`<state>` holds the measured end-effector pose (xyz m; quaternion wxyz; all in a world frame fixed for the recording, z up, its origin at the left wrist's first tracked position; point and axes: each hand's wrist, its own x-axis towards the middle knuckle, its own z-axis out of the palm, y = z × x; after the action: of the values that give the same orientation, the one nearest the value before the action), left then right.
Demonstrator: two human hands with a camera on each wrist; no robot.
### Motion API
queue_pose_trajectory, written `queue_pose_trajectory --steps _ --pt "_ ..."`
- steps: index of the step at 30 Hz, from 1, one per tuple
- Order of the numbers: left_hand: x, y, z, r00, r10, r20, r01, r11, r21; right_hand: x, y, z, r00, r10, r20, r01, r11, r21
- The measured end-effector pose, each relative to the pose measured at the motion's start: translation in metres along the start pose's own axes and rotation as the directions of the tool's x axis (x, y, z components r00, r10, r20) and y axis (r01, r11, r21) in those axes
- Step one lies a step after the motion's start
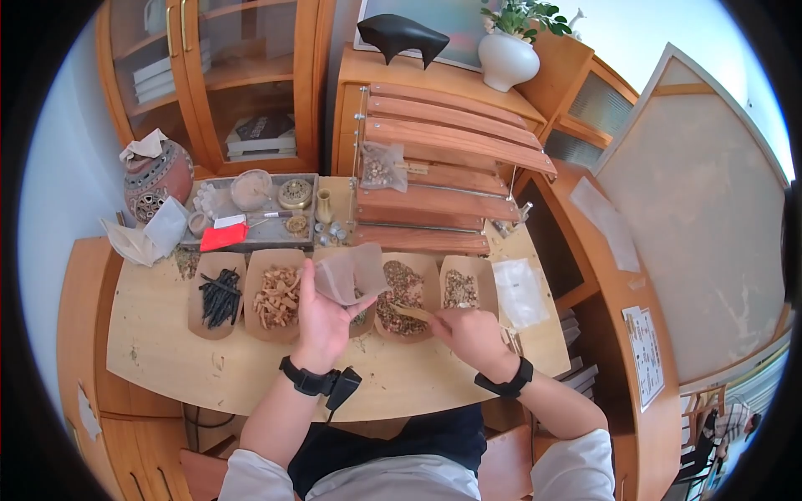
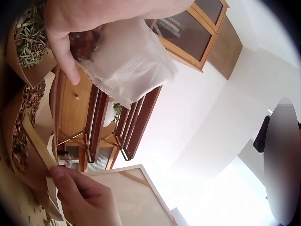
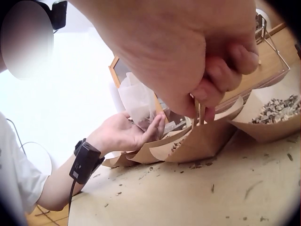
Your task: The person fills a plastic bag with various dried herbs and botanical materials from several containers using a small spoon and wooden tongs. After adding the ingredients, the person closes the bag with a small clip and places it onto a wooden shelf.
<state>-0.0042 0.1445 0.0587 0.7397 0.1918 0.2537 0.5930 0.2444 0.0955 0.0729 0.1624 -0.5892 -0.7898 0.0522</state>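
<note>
Cupping bag point(image 1: 349, 274) w/ part-spread L grip point(image 1: 322, 324), nr L edge of box point(image 1: 432, 280). Pinching scoop point(image 1: 411, 311) w/ tight R grip point(image 1: 474, 334), tip-down in box.

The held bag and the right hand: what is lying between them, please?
In the head view, a tray of herbs lies between the bag and the right hand; the scoop in that hand reaches over them.

On the table point(image 1: 451, 384), five paper trays point(image 1: 215, 331) stand in one row. Behind them, a slatted rack point(image 1: 430, 203) is at right; left of it lies a tray point(image 1: 271, 231) with small containers point(image 1: 295, 194).
</note>
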Motion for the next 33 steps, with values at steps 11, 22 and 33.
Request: queue_pose_trajectory --steps 11,22,33 --pt "0.001 -0.003 -0.004 0.999 -0.034 -0.041 0.033 0.999 -0.012 0.002 0.035 -0.011 0.945 0.299 0.134 -0.325 0.795 0.512" --pt "-0.007 0.0 0.008 0.979 -0.177 0.099 0.182 0.982 -0.051 0.025 -0.018 -0.083 0.959 0.265 0.1 -0.271 0.756 0.596" --pt "-0.008 0.0 0.006 0.987 -0.151 0.048 0.153 0.987 -0.054 0.024 -0.005 -0.073 0.963 0.271 0.008 -0.211 0.731 0.649"
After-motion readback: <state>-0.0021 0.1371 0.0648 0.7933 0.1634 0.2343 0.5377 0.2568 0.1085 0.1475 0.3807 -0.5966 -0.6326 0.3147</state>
